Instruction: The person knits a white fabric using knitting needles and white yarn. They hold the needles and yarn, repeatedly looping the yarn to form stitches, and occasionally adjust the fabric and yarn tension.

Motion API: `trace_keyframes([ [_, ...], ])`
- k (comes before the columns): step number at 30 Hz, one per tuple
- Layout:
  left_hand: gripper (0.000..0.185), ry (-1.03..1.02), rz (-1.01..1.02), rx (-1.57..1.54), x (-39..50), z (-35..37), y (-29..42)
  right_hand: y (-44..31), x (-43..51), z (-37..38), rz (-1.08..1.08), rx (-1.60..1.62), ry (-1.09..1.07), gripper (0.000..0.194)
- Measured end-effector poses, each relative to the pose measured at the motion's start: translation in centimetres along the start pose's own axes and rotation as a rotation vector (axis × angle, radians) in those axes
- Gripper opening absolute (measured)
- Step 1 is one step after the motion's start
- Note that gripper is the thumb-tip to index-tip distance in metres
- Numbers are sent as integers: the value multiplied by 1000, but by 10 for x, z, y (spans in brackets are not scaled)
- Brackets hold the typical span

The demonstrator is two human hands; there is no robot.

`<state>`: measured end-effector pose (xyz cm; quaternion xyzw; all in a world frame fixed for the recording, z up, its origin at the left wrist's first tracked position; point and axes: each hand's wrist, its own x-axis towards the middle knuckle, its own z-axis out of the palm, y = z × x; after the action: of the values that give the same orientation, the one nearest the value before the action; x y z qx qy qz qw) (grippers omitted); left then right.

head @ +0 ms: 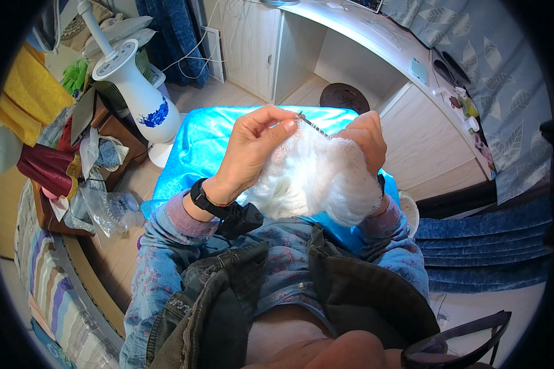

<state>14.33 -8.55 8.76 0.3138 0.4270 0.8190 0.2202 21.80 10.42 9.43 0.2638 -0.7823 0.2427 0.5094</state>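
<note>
A dark knitting needle (315, 126), carrying white loops, slants between my two hands. My left hand (261, 145) pinches the needle's upper left end and the edge of the white knitting between thumb and fingers. On the other side my right hand (367, 138) is curled round the needle's lower right end, which its fingers hide. A soft mass of white knitted yarn (311, 180) hangs below the needle and covers part of my right hand and wrist. Whether a second needle lies among the fingers cannot be made out.
Beneath my hands spreads a shiny blue cloth (203, 143). At left stands a white vase-shaped appliance (150, 108) with blue flowers. A pale desk (374, 39) curves round the far right, with a phone (418, 70) on it. A brown round lid-like object (345, 97) is beneath the desk.
</note>
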Motion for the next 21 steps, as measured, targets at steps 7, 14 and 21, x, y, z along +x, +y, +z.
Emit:
trace_keyframes([
  [7, 12, -83, -80, 167, -4, 6, -15, 3, 16, 11, 128, 180, -196, 44],
  [14, 21, 13, 6, 99, -2, 7, -11, 3, 10, -2, 55, -54, -11, 39],
  [21, 21, 6, 85, 159, -2, 1, -6, 5, 4, -3, -13, -15, -116, 34],
])
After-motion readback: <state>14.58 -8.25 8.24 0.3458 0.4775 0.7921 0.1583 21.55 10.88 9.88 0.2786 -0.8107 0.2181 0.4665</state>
